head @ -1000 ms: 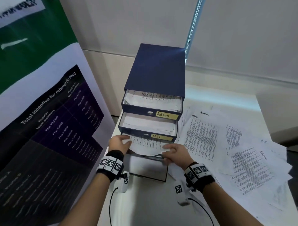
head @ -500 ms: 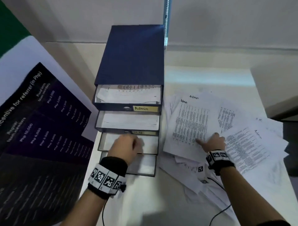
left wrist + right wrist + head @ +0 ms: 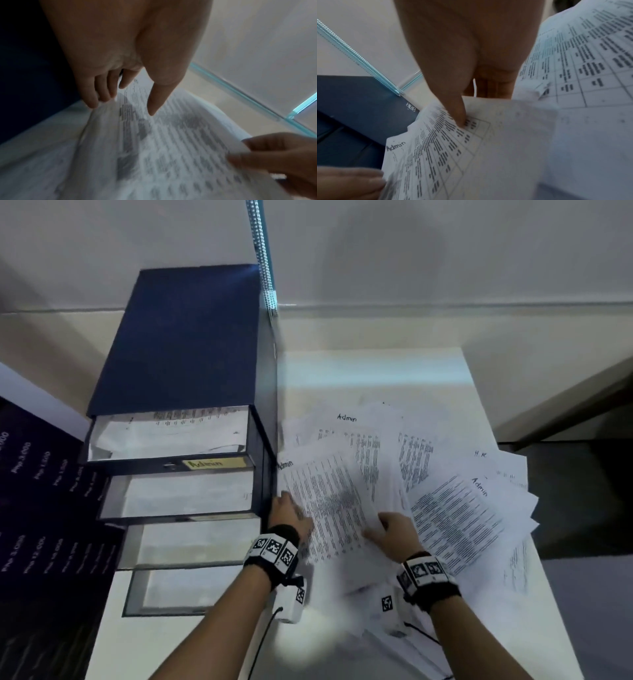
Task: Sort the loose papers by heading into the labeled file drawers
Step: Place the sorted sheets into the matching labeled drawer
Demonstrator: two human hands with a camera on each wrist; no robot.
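Note:
A dark blue drawer unit (image 3: 191, 337) stands at the table's left with its drawers pulled out. The top drawer carries a yellow Admin label (image 3: 214, 463) and holds papers. Loose printed papers (image 3: 455, 518) fan out to its right. One table-printed sheet headed Admin (image 3: 329, 501) lies on top beside the unit. My left hand (image 3: 286, 505) holds its left edge, thumb (image 3: 152, 105) above and fingers (image 3: 96, 100) curled at the edge. My right hand (image 3: 383, 525) pinches its lower right edge, thumb (image 3: 460, 117) on top. The heading (image 3: 396, 146) is readable.
A dark printed banner (image 3: 37, 508) leans left of the unit. Among the pile, another Admin sheet (image 3: 346, 419) lies further back and one marked HR (image 3: 479, 455) at the right. The white table (image 3: 376, 371) ends at the right over a darker floor.
My left hand left the third drawer and moved right to the pile. My right hand went from resting a finger on the Admin sheet to pinching it. The sheet's edges now lift.

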